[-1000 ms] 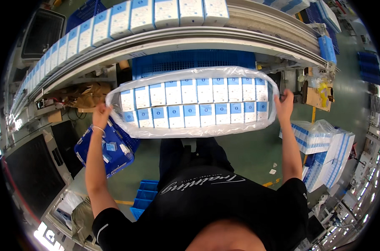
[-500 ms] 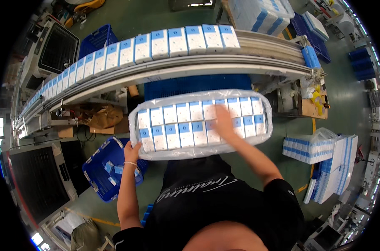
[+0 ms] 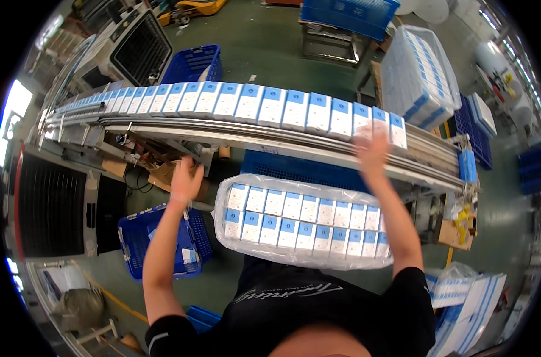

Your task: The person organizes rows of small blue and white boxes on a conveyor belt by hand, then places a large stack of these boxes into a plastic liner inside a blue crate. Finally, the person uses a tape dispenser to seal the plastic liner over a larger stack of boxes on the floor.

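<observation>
A conveyor (image 3: 264, 138) curves across the upper part of the view, carrying a long row of white boxes with blue tops (image 3: 252, 104) packed side by side. The right hand (image 3: 371, 152) reaches up to the boxes near the row's right end; it is blurred, its fingers look spread, and I cannot tell whether it grips anything. The left hand (image 3: 186, 178) hangs in the air below the conveyor, fingers loosely apart, holding nothing, above a brown carton (image 3: 163, 175).

Just in front of the person's chest lies a clear bag (image 3: 306, 223) filled with two rows of the same boxes, resting on a blue crate (image 3: 300, 169); neither hand touches it.

The floor (image 3: 258, 47) is green concrete. A blue basket (image 3: 157, 241) holding a few boxes sits low on the left, beside a dark machine with a grille (image 3: 50, 205). Another blue basket (image 3: 193, 62) stands beyond the conveyor. Wrapped stacks of boxes (image 3: 422, 74) stand at upper right, and more stacks (image 3: 467, 297) at lower right.
</observation>
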`<state>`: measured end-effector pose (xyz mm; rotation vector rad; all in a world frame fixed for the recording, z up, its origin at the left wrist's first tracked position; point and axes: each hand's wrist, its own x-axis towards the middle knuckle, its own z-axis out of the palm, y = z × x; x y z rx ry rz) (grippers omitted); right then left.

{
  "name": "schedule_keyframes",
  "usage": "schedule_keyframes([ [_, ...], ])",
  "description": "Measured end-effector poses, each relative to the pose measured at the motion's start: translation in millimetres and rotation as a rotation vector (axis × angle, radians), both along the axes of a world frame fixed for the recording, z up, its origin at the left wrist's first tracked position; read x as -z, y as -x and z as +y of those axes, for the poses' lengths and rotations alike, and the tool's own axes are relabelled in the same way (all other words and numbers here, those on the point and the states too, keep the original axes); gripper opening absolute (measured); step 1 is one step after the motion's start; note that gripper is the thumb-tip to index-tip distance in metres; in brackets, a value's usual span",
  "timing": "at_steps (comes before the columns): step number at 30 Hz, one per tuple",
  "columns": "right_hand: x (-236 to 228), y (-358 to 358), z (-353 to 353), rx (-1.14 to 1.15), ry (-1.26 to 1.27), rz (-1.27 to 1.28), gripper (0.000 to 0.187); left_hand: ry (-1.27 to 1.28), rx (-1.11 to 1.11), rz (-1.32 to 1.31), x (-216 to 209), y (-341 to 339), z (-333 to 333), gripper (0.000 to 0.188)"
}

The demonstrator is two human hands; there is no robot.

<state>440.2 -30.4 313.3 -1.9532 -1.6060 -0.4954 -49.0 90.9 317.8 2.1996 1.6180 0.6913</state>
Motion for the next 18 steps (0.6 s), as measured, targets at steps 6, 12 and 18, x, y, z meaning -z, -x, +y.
schedule_keyframes([
  [6, 4.6, -150.3, 13.0, 0.413, 0.267, 0.338, 0.042, -0.229, -0.073, 0.342, -19.9, -120.5, 152.4, 0.062],
  [12, -11.0, -176.9, 16.2, 0.380, 0.732, 0.551, 0.077, 0.396, -0.021, 0.549, -55.6, -187.3, 157.8, 0.095],
  [18, -1.3, -211.4, 35.5, 0.619, 0.967, 0.412, 0.099, 0.462, -0.084, 0.651, -30.7, -239.9, 170.3, 0.109],
])
